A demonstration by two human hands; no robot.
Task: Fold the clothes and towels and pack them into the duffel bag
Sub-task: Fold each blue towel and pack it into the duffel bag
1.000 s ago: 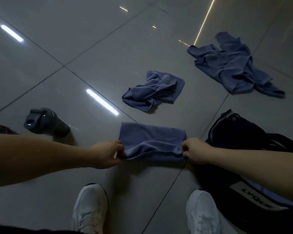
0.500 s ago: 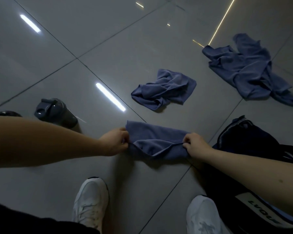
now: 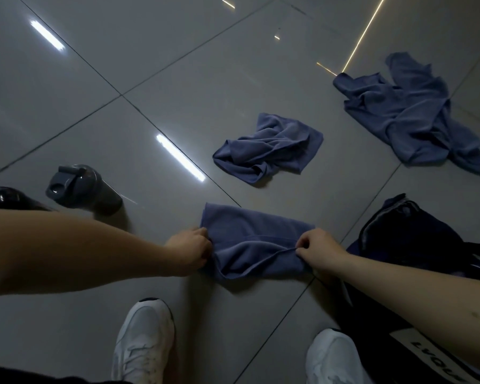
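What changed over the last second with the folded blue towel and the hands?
The left hand and right hand kept pinching the folded blue towel and raised its near edge off the grey tiled floor. The cloth now sags between them instead of lying flat. Unchanged: crumpled blue towel, spread blue garment, dark grey bottle, black duffel bag.

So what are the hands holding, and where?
Both grip the folded blue towel: left hand at its left end, right hand at its right end.
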